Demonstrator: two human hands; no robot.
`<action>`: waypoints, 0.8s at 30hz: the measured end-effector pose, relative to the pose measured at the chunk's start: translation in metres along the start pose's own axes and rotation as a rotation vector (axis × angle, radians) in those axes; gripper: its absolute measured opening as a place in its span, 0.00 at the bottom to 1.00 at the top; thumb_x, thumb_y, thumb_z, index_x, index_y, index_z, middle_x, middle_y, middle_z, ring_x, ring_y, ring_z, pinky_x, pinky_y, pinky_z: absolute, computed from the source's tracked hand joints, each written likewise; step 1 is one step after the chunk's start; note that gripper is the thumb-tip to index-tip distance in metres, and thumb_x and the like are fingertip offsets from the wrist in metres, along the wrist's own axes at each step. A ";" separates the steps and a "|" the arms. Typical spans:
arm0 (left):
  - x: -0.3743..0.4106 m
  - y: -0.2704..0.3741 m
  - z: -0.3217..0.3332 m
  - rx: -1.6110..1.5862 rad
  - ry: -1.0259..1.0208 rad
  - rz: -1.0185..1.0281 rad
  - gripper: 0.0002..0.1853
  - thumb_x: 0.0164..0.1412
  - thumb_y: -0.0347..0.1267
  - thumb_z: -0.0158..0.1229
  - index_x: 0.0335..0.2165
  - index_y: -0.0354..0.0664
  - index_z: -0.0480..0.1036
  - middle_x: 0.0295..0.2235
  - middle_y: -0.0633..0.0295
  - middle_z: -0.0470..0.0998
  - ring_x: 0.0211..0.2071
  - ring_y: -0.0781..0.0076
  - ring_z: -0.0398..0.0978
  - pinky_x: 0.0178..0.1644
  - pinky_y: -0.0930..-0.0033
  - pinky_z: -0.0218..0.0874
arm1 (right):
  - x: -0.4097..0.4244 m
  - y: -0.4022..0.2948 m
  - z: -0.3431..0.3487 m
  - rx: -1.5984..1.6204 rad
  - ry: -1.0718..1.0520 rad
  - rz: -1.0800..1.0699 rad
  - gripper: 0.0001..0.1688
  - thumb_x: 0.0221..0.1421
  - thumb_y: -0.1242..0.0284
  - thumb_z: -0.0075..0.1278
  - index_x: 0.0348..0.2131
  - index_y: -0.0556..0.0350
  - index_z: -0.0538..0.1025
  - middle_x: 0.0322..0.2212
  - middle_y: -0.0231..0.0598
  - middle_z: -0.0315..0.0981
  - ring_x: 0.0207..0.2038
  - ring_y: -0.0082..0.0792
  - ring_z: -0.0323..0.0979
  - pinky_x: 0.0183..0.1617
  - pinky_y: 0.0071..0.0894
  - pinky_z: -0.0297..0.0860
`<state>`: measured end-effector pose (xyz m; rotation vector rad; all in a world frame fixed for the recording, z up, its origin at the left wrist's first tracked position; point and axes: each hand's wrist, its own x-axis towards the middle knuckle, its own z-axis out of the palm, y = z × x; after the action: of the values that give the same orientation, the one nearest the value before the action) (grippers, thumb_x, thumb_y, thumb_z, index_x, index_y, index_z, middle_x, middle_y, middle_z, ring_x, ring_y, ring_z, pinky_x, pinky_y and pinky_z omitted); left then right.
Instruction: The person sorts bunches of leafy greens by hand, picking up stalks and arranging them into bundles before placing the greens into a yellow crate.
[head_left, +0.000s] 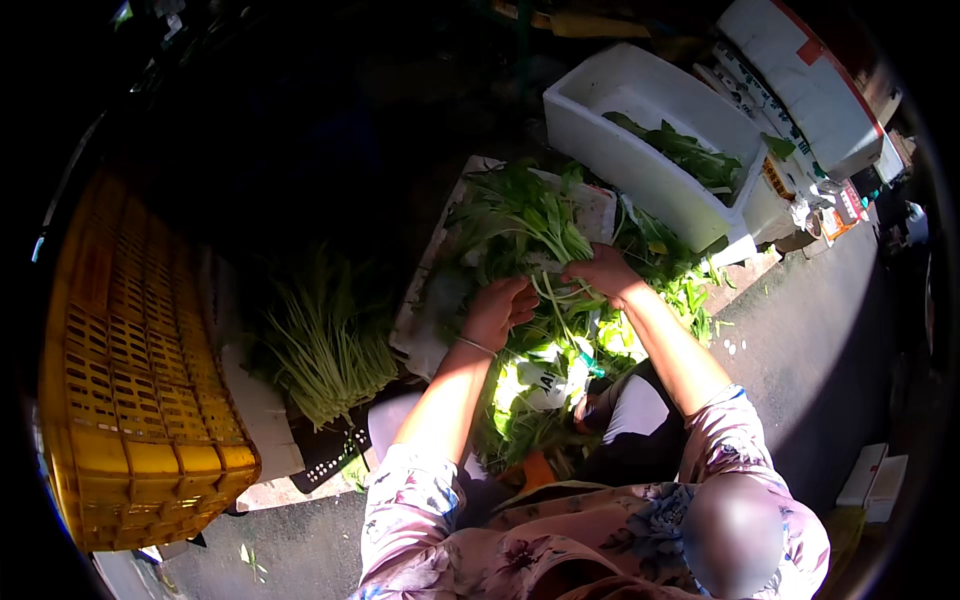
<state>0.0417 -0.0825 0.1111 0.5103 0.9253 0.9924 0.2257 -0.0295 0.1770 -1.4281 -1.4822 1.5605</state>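
Note:
My right hand (609, 274) grips a bunch of leafy greens (536, 210) by the stem ends, with its leaves pointing away from me. Close to its left, my left hand (501, 309) has curled fingers beside some loose stems (553, 294); whether it pinches any of them is unclear. Under the bunch lies a shallow white foam tray (418, 315), partly covered by leaves. Loose leaves (517, 431) are heaped between my knees and below my hands, some in bright sun, around a white piece bearing print (546, 384).
A white foam box (637, 161) with some leafy greens (686, 154) inside stands at the upper right, beside stacked foam boxes (810, 82). To the left, a pile of long-stemmed greens (330, 352) lies near a tall yellow plastic crate (142, 390). Deep shadow hides the far left.

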 end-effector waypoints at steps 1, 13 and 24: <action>0.004 0.000 0.005 -0.045 -0.018 -0.013 0.16 0.52 0.40 0.50 0.38 0.43 0.66 0.33 0.62 0.71 0.35 0.71 0.69 0.37 0.68 0.61 | 0.000 0.011 0.006 -0.076 0.042 -0.114 0.14 0.35 0.78 0.50 0.29 0.60 0.71 0.21 0.36 0.70 0.19 0.23 0.66 0.19 0.22 0.63; 0.030 -0.014 -0.009 -0.111 0.004 0.154 0.07 0.50 0.30 0.53 0.31 0.44 0.67 0.24 0.67 0.72 0.23 0.76 0.69 0.27 0.74 0.62 | 0.002 0.037 0.036 -0.419 0.078 -0.274 0.25 0.45 0.57 0.46 0.32 0.63 0.69 0.27 0.52 0.68 0.31 0.42 0.67 0.33 0.34 0.61; 0.038 -0.019 -0.005 -0.218 -0.026 0.177 0.11 0.50 0.27 0.52 0.35 0.40 0.66 0.29 0.63 0.72 0.27 0.73 0.71 0.29 0.72 0.65 | 0.015 0.044 0.022 -0.080 0.118 -0.218 0.14 0.49 0.67 0.46 0.29 0.62 0.72 0.21 0.30 0.69 0.25 0.18 0.63 0.29 0.20 0.60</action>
<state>0.0548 -0.0585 0.0784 0.4241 0.7467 1.2287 0.2132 -0.0344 0.1274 -1.3283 -1.5865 1.2776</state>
